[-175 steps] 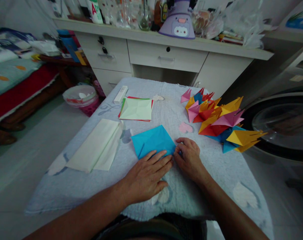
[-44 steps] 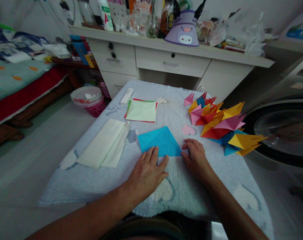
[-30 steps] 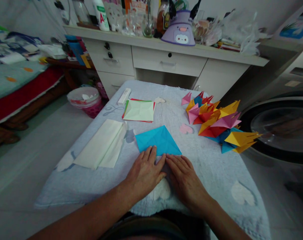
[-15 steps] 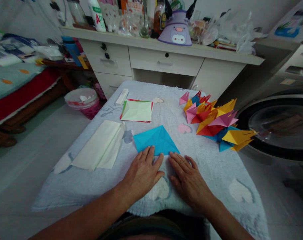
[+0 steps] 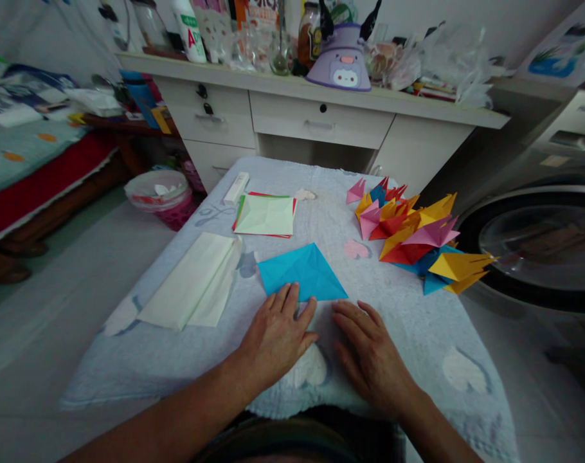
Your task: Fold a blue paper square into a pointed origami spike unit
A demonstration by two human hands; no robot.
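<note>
A blue sheet of origami paper (image 5: 305,270), creased and folded, lies flat on the cloth-covered table. My left hand (image 5: 278,328) rests with its fingertips on the paper's near left edge, fingers stretched out. Just below the paper's near right corner is my right hand (image 5: 364,347), fingers extended and slightly curved, apart from the paper and holding nothing. Beyond the blue paper sits a stack of square papers (image 5: 265,215), pale green on top with red and green edges showing.
Several folded paper cranes (image 5: 408,225) in yellow, red, pink and blue crowd the table's right side. A folded whitish cloth or paper (image 5: 193,283) lies at left, a small white box (image 5: 236,188) behind it. A washing machine (image 5: 538,238) stands to the right.
My right hand has drawn back off the blue paper's near right edge, its fingers curling slightly. The left hand and the paper stay where they were.
</note>
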